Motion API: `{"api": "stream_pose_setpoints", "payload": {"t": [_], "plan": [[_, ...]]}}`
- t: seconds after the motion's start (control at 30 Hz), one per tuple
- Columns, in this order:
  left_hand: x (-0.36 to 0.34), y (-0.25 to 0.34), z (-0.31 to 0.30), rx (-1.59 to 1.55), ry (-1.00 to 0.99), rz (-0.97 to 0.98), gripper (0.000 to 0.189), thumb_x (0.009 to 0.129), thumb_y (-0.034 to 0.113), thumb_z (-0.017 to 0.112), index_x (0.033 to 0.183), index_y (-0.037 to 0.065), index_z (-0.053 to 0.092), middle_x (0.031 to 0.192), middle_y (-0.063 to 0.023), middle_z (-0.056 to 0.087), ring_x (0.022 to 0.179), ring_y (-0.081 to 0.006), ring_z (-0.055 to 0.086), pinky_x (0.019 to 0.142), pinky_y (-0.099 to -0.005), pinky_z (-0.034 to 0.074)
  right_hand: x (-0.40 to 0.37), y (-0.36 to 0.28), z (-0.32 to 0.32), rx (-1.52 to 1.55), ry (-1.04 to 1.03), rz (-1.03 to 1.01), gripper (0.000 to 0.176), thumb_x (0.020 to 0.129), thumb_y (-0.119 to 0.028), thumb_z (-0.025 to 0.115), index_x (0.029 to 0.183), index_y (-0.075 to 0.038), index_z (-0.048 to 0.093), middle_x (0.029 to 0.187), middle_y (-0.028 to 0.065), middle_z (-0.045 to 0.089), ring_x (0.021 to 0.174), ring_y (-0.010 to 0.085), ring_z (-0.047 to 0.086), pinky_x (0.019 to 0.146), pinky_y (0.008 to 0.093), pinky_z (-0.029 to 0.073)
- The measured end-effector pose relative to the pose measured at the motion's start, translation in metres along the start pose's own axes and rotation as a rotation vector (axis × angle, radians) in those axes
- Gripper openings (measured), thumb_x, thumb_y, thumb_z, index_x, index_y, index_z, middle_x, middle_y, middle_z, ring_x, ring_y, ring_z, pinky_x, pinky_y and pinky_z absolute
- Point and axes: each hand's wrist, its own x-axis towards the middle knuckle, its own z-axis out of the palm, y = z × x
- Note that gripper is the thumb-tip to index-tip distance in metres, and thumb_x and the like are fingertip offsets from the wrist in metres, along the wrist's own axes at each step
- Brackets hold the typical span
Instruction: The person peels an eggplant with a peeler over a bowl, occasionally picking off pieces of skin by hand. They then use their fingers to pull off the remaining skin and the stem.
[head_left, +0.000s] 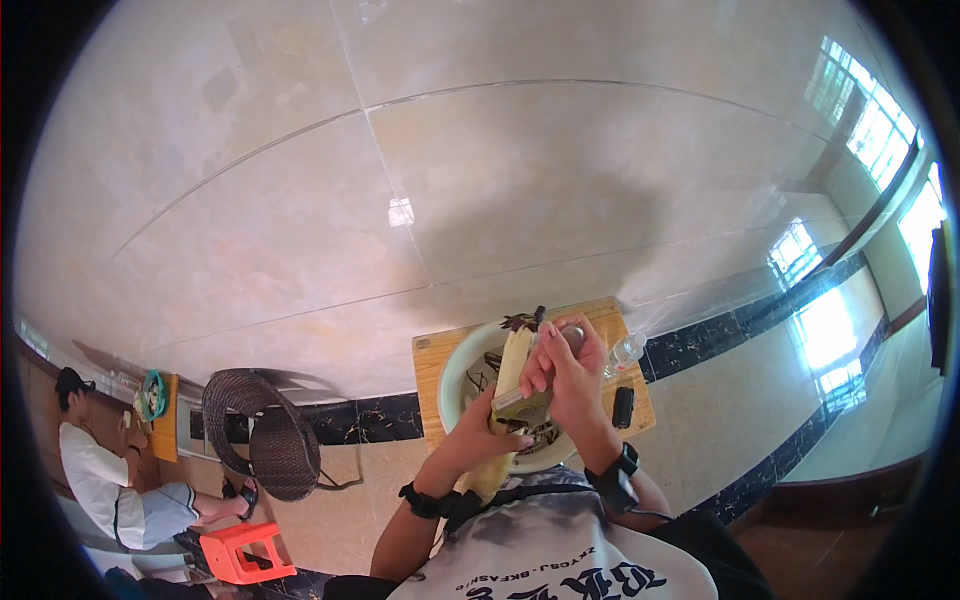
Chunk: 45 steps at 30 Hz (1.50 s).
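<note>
My left hand is closed around a long, pale yellow, peeled-looking vegetable, held at a slant over a white basin. Its lower end comes out beneath my palm, close to my shirt. My right hand is wrapped around the handle of a knife, whose rounded brown end shows by my fingers. The flat greyish blade lies against the vegetable, just above my left fingers. Dark strips of peel lie in the basin below both hands, and a dark tuft shows at its far rim.
The basin stands on a small wooden table against the tiled wall. A clear bottle and a black object are at its right. To the left are a wicker chair, an orange stool and a seated person beside a green basket.
</note>
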Motion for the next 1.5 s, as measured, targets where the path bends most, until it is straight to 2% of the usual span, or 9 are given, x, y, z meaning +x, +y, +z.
{"api": "stream_pose_setpoints", "payload": {"t": [0.3, 0.53, 0.63, 0.8, 0.9, 1.03, 1.1, 1.3, 1.5], "plan": [[-0.012, -0.003, -0.011, 0.011, -0.038, -0.054, 0.090, 0.076, 0.000, 0.083, 0.152, 0.002, 0.037, 0.132, -0.0071, 0.059, 0.120, -0.0171, 0.057, 0.104, -0.0346, 0.048, 0.017, -0.016, 0.012, -0.113, 0.162, -0.371, 0.013, 0.103, -0.009, 0.058, 0.099, -0.008, 0.045, 0.066, 0.0016, 0.044, 0.047, 0.0120, 0.045, 0.042, 0.0323, 0.046], [-0.016, -0.009, -0.010, 0.115, 0.071, -0.046, 0.094, 0.071, 0.004, 0.084, 0.153, 0.005, 0.037, 0.132, -0.0115, 0.059, 0.123, -0.0222, 0.055, 0.106, -0.0354, 0.045, 0.056, -0.052, -0.014, 0.111, 0.419, -0.377, 0.016, 0.102, -0.013, 0.062, 0.096, -0.011, 0.047, 0.066, 0.0013, 0.044, 0.049, 0.0148, 0.045, 0.043, 0.0343, 0.044], [-0.014, -0.006, -0.015, 0.083, 0.105, -0.061, 0.095, 0.070, 0.003, 0.083, 0.153, 0.005, 0.037, 0.133, -0.0112, 0.057, 0.124, -0.0217, 0.054, 0.106, -0.0357, 0.045, 0.043, -0.051, -0.018, 0.125, 0.314, -0.358, 0.016, 0.102, -0.012, 0.061, 0.095, -0.011, 0.047, 0.066, 0.0016, 0.044, 0.048, 0.0151, 0.045, 0.044, 0.0346, 0.045], [-0.007, 0.009, -0.009, 0.009, 0.102, -0.027, 0.099, 0.067, -0.002, 0.082, 0.154, 0.006, 0.035, 0.136, -0.0095, 0.054, 0.127, -0.0204, 0.052, 0.107, -0.0351, 0.045, 0.006, -0.019, 0.006, 0.189, 0.165, -0.006, 0.015, 0.103, -0.009, 0.060, 0.095, -0.009, 0.046, 0.066, 0.0021, 0.045, 0.047, 0.0150, 0.046, 0.043, 0.0357, 0.046], [-0.003, 0.007, -0.008, 0.049, 0.051, 0.058, 0.103, 0.071, -0.011, 0.079, 0.159, 0.009, 0.027, 0.132, -0.0072, 0.059, 0.116, -0.0167, 0.060, 0.091, -0.0325, 0.056, 0.001, -0.005, 0.012, 0.080, 0.138, -0.028, 0.014, 0.104, -0.011, 0.057, 0.097, -0.011, 0.046, 0.066, 0.0018, 0.044, 0.048, 0.0133, 0.045, 0.042, 0.0344, 0.046], [-0.003, 0.002, -0.012, 0.032, 0.028, 0.068, 0.104, 0.072, -0.012, 0.077, 0.160, 0.010, 0.025, 0.130, -0.0068, 0.059, 0.113, -0.0170, 0.061, 0.087, -0.0325, 0.057, -0.006, -0.001, 0.018, -0.181, 0.050, -0.212, 0.014, 0.105, -0.012, 0.056, 0.097, -0.010, 0.044, 0.067, 0.0014, 0.044, 0.048, 0.0125, 0.045, 0.041, 0.0346, 0.047], [-0.003, 0.000, -0.014, 0.048, 0.040, 0.133, 0.105, 0.073, -0.012, 0.076, 0.161, 0.011, 0.023, 0.128, -0.0067, 0.059, 0.108, -0.0169, 0.062, 0.083, -0.0323, 0.058, -0.001, -0.002, 0.015, -0.124, 0.111, -0.256, 0.014, 0.105, -0.012, 0.056, 0.097, -0.009, 0.044, 0.067, 0.0013, 0.044, 0.048, 0.0123, 0.045, 0.041, 0.0343, 0.047], [-0.016, 0.011, -0.008, -0.130, -0.008, -0.091, 0.111, 0.074, -0.011, 0.076, 0.164, 0.014, 0.017, 0.124, -0.0077, 0.060, 0.100, -0.0171, 0.063, 0.077, -0.0322, 0.058, 0.055, -0.027, -0.010, 0.027, 0.318, -0.410, 0.014, 0.103, -0.007, 0.057, 0.099, -0.008, 0.044, 0.065, 0.0027, 0.045, 0.048, 0.0133, 0.045, 0.044, 0.0351, 0.048], [-0.018, 0.015, -0.008, -0.086, -0.001, -0.008, 0.112, 0.076, -0.010, 0.077, 0.165, 0.016, 0.015, 0.116, -0.0090, 0.062, 0.092, -0.0179, 0.065, 0.071, -0.0346, 0.059, 0.069, -0.051, -0.035, 0.096, 0.481, -0.487, 0.016, 0.101, -0.010, 0.061, 0.092, -0.012, 0.048, 0.067, 0.0008, 0.045, 0.050, 0.0131, 0.044, 0.046, 0.0347, 0.046]]}}
